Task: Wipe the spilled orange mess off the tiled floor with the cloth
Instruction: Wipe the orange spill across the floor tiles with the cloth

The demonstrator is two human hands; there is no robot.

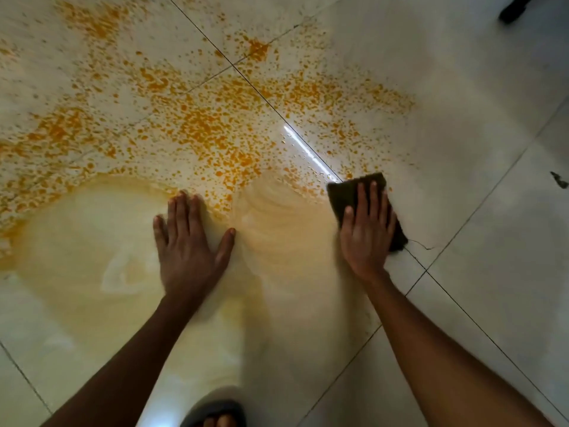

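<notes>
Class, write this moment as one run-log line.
right hand: flat, pressing cloth | left hand: flat on floor | orange mess: mostly unwiped beyond hands

a room inside a home most likely, shiny pale floor tiles with thin dark lines between them, a foot in a slipper at the bottom, a dark furniture leg far off

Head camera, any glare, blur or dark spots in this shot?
Head view: a bright streak of glare lies on the tiled floor along a grout line; the right hand on the cloth is slightly motion-blurred; the corners darken; the wide lens bends the grout lines.
</notes>
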